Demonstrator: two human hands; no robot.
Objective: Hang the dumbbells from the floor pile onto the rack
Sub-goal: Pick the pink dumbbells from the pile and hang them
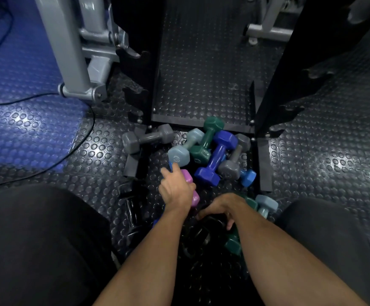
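Pickup phase, nothing hung yet as far as this view shows: the rack [274, 69] hooks in sight are bare and the pile sits on the floor at its base. Left hand [175, 191] is wrapped over the pink dumbbell [190, 188], fingers curled round its handle, forefinger pointing toward the pale blue dumbbell [183, 149]. Right hand [220, 207] is curled down onto a black dumbbell [210, 219] in the shadow between the knees; looks like a grasp, but the fingertips are mostly hidden so contact is my read only. Rest of the pile, purple dumbbell [217, 157], green dumbbell [208, 138] and a grey dumbbell [234, 155], is stacked crosswise just beyond the hands, another grey dumbbell [147, 138] lying apart to the left by the rack foot. Next move, I'd judge: lift both clear straight up, since the pink one lies close against the pale blue head and could drag it. Room is tight: rack uprights and base bar box the pile on three sides, knees close it at the back. Open floor lies left, toward the cable [69, 149], and right.
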